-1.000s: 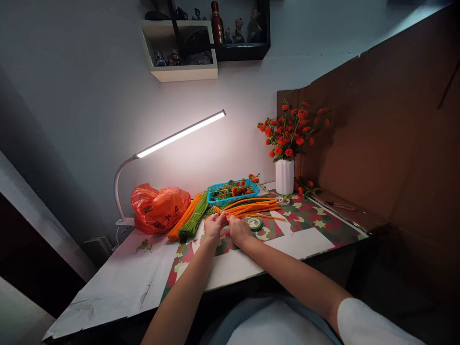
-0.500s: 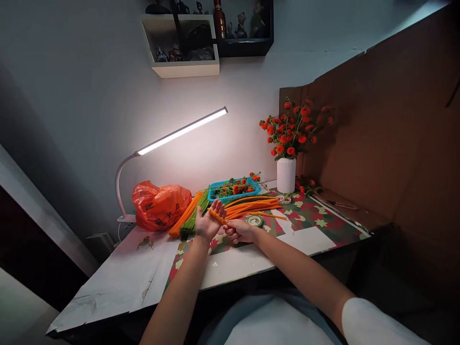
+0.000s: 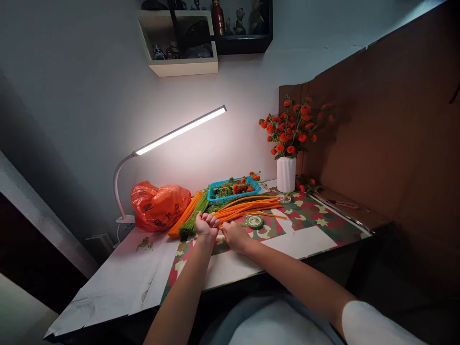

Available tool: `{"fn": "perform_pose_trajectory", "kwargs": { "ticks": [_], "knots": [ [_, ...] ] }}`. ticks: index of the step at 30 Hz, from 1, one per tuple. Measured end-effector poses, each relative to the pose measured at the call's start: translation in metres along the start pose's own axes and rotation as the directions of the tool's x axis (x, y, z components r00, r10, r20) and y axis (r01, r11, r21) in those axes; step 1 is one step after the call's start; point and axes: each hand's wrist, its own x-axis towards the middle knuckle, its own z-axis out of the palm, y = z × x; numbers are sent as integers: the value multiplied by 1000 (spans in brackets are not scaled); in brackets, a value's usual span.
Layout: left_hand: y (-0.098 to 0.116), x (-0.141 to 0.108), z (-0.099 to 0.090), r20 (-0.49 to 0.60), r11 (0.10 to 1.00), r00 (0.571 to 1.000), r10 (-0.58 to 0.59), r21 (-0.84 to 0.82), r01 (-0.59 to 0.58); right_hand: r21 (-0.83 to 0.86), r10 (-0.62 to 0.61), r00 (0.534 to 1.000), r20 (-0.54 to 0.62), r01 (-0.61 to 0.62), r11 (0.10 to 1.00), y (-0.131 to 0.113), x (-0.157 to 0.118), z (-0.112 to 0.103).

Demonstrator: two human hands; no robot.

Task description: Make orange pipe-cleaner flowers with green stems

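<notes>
My left hand [image 3: 207,225] is curled closed, palm up, over the middle of the table. Against its fingertips, my right hand [image 3: 235,237] is closed in a pinch, its back turned up. The coiled orange pipe cleaner between them is almost wholly hidden by the fingers. Just behind my hands lies a loose bundle of orange pipe cleaners [image 3: 247,207]. A roll of green tape [image 3: 255,221] rests close by my right hand. Left of the hands, green pipe cleaners [image 3: 194,220] lie alongside more orange pipe cleaners [image 3: 177,231].
A blue basket [image 3: 234,198] holds orange flowers with green stems. Behind it to the right stands a white ribbed vase [image 3: 286,175] of similar flowers. An orange plastic bag [image 3: 160,206] sits beside the lamp [image 3: 181,130]. Pliers [image 3: 344,204] lie near the cardboard wall [image 3: 359,134].
My left fingers have curled closed over the orange coil, which showed across the open palm before. My right hand has turned its back upward and shifted slightly left.
</notes>
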Motion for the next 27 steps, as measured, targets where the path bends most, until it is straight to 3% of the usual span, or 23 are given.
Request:
{"fn": "perform_pose_trajectory", "kwargs": {
  "ticks": [5,11,14,16,18,20,22,24,27],
  "knots": [
    [-2,7,18,-224,994,973,61,98,-40,-200,58,998,-1,-57,978,-5,1,-3],
    [-5,14,38,-248,988,968,41,154,-3,-210,111,993,-42,-117,971,-3,2,0],
    [-4,12,41,-233,986,972,28,166,11,-40,151,985,-83,-155,987,0,4,0],
    [-1,9,40,-127,989,992,-5,146,23,274,186,981,-48,-166,947,3,7,-5],
    [1,6,39,51,991,997,-63,118,56,594,174,982,77,-185,783,7,10,-14],
    [3,2,37,213,989,970,-116,117,92,735,96,967,235,-241,634,12,10,-25],
    [5,-1,35,301,987,945,-130,128,95,840,-126,862,491,-430,331,18,9,-33],
    [5,-5,33,358,988,925,-128,129,87,798,-298,747,595,-593,106,22,6,-38],
    [7,-13,32,370,988,921,-119,133,74,716,-350,682,642,-697,-44,24,3,-39]
  ]
}}
